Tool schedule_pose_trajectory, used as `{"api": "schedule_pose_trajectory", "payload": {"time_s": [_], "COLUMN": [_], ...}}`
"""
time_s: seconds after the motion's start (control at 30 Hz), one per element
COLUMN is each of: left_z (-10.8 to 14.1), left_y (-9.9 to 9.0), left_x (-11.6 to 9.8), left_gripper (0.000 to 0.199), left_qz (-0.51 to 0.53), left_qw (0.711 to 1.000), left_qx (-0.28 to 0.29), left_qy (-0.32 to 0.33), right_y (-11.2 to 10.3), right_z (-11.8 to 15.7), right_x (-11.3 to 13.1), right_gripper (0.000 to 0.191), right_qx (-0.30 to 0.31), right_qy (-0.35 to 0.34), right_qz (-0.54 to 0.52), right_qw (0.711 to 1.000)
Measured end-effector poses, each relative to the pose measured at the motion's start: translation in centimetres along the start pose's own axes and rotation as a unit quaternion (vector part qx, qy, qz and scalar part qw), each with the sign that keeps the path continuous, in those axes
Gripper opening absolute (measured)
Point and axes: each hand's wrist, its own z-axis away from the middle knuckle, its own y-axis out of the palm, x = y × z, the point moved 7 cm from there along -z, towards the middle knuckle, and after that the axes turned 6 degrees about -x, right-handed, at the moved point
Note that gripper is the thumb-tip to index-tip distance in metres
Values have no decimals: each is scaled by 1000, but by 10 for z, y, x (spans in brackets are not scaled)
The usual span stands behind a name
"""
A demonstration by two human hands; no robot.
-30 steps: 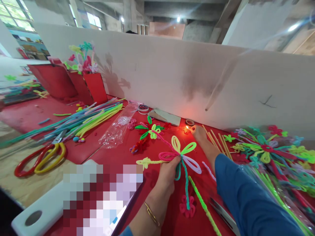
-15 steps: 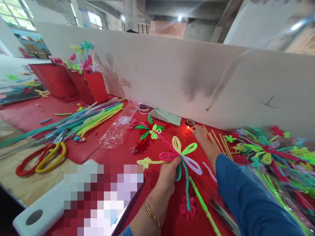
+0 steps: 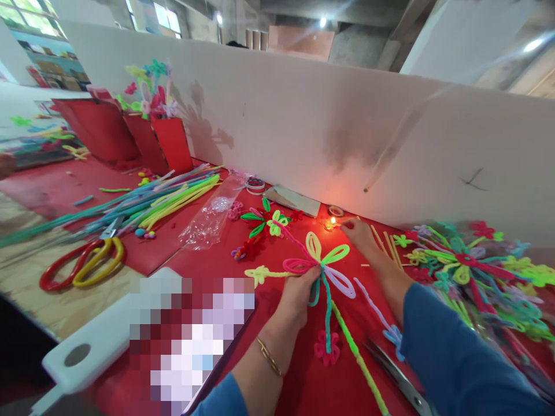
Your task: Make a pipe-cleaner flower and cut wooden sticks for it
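My left hand (image 3: pixel 299 292) is closed round the middle of a pipe cleaner flower (image 3: pixel 319 259) with yellow, green, lilac, pink and teal loops. Several twisted stems spread from it, and small pipe cleaner blossoms sit on some of their ends. Farther forward, my right hand (image 3: pixel 359 237) has its fingers pinched just right of a small flame (image 3: pixel 333 221) low over the table. Whatever the pinched fingers hold is too small to make out. Below the right forearm lie open metal scissors (image 3: pixel 399 375), partly covered by the sleeve.
Red-and-yellow-handled scissors (image 3: pixel 100 260) and loose pipe cleaners (image 3: pixel 173 202) lie left. A white handled object (image 3: pixel 87 352) and a blurred phone-like slab (image 3: pixel 203 346) are nearer. Pipe cleaner flowers (image 3: pixel 468 260) heap up right. Behind stands a white partition (image 3: pixel 277 110).
The flame has grown brighter and taller, throwing an orange glow on the partition. My right hand stays beside it, shifted slightly right. My left hand still grips the flower.
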Motion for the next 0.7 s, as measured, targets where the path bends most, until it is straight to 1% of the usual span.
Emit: {"api": "schedule_pose_trajectory", "payload": {"time_s": [0.1,0.13,0.17,0.23,0.3,0.33,0.4,0.5,0.6,0.7], "left_z": [1,2,3,5,8,10,14,20,25,27], "left_y": [3,4,5,8,12,14,19,24,26,27], "left_x": [0,0,0,0,2,3,4,3,2,0], "left_gripper": [21,22,22,22,22,23,25,27,25,23], "left_qz": [-11,-15,-18,-21,-17,-13,-9,-22,-34,-38], "left_qw": [1000,1000,999,998,998,997,996,993,990,990], "left_qx": [18,24,32,47,62,70,89,117,133,133], "left_qy": [5,10,15,21,17,13,9,17,29,34], "right_y": [-35,-49,-64,-90,-106,-109,-109,-102,-97,-97], "right_z": [19,27,37,60,87,99,121,139,144,144], "right_x": [-2,-1,0,10,27,37,58,79,86,86], "right_gripper": [23,24,24,23,20,19,15,10,11,11], "right_qx": [-3,-10,-33,-53,-53,-41,-9,20,26,17], "right_qy": [25,34,47,53,41,33,5,-45,-78,-91], "right_qz": [-26,-46,-89,-153,-159,-155,-144,-122,-87,-57], "right_qw": [999,998,994,985,985,987,990,991,993,994]}}
